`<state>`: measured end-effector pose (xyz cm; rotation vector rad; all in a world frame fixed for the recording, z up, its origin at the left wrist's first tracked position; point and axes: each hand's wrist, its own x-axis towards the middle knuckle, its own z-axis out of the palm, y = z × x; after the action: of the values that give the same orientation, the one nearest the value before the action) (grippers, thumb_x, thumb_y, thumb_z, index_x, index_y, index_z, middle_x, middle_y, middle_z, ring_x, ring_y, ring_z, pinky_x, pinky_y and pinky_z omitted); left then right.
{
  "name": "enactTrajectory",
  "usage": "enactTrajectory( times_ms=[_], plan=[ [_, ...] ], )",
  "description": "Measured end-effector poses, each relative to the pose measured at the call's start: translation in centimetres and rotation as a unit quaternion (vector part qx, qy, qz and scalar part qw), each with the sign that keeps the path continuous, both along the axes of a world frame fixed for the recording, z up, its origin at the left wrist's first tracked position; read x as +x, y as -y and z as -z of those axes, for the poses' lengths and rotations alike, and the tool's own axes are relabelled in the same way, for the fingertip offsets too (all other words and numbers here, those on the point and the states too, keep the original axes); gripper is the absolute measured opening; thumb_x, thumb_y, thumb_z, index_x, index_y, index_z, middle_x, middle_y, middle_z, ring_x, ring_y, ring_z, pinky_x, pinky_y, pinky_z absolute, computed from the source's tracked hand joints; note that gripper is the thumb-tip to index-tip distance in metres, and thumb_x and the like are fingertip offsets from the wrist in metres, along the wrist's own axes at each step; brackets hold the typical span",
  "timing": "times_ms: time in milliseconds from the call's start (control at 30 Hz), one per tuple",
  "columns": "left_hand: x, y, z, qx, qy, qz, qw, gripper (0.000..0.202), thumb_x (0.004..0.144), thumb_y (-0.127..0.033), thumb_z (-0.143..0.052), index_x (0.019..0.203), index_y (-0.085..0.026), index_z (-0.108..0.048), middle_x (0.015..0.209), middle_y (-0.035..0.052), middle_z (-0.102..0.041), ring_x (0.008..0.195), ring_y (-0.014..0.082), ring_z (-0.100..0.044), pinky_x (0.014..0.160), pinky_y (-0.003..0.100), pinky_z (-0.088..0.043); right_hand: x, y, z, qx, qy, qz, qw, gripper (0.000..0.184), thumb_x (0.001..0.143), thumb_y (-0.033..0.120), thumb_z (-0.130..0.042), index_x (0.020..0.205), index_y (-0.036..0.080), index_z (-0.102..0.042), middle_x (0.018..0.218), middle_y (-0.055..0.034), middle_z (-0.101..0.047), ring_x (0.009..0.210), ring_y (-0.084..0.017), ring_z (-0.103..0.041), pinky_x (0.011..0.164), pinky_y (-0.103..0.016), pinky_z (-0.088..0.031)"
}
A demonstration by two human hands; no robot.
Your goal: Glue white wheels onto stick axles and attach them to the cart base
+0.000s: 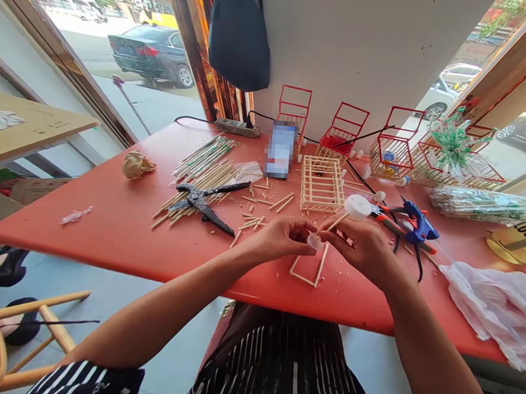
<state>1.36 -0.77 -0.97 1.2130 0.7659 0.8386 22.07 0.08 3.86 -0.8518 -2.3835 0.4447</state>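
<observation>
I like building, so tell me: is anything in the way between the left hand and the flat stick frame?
The small whitish cup the left hand holds might be; nothing else visible blocks the stick frame, though its far end is hidden.

Illumination: bright daylight enters through the left window [88, 40], beyond and left of the left hand [287, 235], and the right window [474, 58], beyond and right of the right hand [361, 246]. The street behind the glass appears pale. Shadows near both hands are soft. Glare: highlights on the plastic-wrapped bundle [483, 204] right of the right hand. Distortion: wide-angle; outer lines lean. Defect: the phone [280, 150] beyond the left hand is pixelated.
</observation>
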Motion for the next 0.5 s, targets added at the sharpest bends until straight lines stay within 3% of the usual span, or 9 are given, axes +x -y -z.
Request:
enactTrajectory(
  times_ms=[500],
  plan=[
    [0.06, 0.1, 0.1, 0.015, -0.009, 0.012, 1.0, 0.034, 0.067, -0.014, -0.081, 0.099, -0.011, -0.07, 0.085, 0.0016, -0.071, 0.078, 0.0119, -0.066, 0.076, 0.025, -0.049, 0.16, -0.01, 0.3, 0.024, 0.005, -0.005, 1.0, 0.011, 0.097, 0.02, -0.064, 0.088, 0.018, -0.069, 0.08, -0.0017, -0.074, 0.069, -0.014, -0.065, 0.064, -0.022, -0.043]
  ],
)
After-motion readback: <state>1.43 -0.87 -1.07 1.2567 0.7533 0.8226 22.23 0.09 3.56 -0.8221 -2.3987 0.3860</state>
